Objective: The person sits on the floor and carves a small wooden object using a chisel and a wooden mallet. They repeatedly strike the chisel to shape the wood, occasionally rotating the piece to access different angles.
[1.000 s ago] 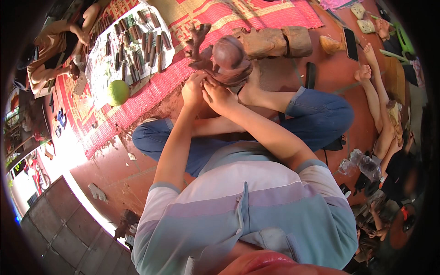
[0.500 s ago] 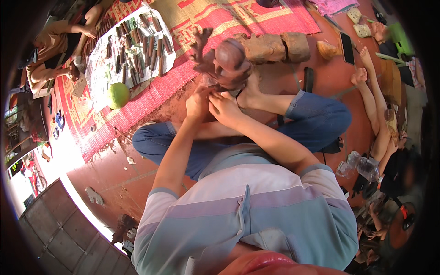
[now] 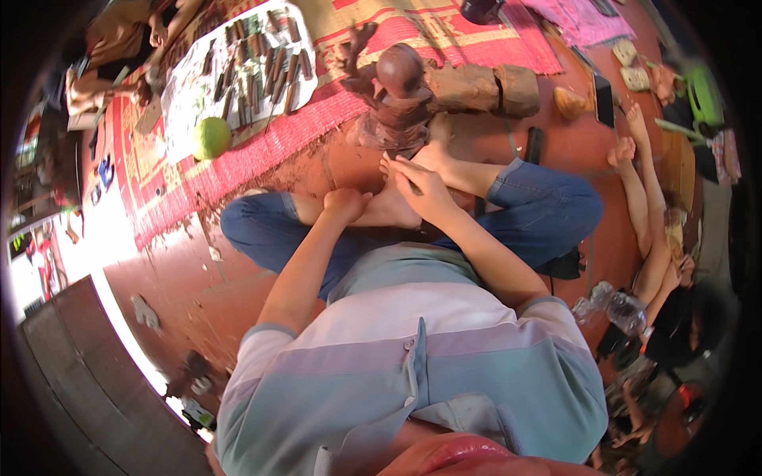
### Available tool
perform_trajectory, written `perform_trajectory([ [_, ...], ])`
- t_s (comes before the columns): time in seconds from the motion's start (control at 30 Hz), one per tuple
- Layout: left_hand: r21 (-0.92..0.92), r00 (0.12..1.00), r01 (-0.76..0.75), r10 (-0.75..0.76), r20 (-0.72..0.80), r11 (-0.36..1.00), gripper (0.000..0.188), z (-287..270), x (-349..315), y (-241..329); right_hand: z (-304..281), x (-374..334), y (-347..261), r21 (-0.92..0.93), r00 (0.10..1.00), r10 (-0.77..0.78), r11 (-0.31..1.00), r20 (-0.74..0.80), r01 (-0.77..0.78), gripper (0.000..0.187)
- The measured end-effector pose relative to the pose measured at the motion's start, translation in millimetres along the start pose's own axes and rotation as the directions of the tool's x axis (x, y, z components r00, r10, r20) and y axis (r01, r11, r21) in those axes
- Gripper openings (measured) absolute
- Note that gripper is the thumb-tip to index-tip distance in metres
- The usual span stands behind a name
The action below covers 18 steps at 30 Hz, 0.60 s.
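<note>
A reddish-brown wooden carving of a round-headed figure with one raised arm [image 3: 399,107] stands upright on the floor in front of my crossed legs, close to my bare feet. My left hand [image 3: 347,205] is curled closed over my shin, apart from the carving; the inside of its grip is hidden. Near the carving's base is my right hand [image 3: 418,189], its fingers pointing toward the wood. Something small and dark shows against its palm, too little of it to name.
Beyond the carving lie rough wood blocks [image 3: 464,89]. On the red mat [image 3: 262,159] are a white sheet [image 3: 178,119] with several wood-handled carving tools and a green round fruit [image 3: 211,138]. A phone [image 3: 604,101] lies at right; other people sit on both sides.
Both hands have left the carving's lower part and come back toward me, the left one further, onto my shin. The carving now stands more upright. My view has shifted slightly.
</note>
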<state>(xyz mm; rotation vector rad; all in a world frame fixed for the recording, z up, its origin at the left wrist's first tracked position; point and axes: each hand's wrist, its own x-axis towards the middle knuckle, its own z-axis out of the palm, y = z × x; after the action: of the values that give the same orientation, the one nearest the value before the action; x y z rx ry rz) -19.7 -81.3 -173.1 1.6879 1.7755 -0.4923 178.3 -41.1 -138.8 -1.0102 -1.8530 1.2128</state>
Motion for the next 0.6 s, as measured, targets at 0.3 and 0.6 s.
perform_trajectory([
  [0.3, 0.222, 0.996, 0.062, -0.046, -0.079, 0.973, 0.043, 40.1, -8.5, -1.6, -35.7, -24.7, -0.1, 0.045, 0.997, 0.079, 0.996, -0.022, -0.078, 0.024],
  [0.6, -0.005, 0.996, 0.006, -0.006, -0.088, 1.000, 0.036, -86.1, -27.2, -30.6, -38.4, -39.2, -1.7, 0.089, 0.994, 0.110, 0.990, 0.004, -0.110, 0.022],
])
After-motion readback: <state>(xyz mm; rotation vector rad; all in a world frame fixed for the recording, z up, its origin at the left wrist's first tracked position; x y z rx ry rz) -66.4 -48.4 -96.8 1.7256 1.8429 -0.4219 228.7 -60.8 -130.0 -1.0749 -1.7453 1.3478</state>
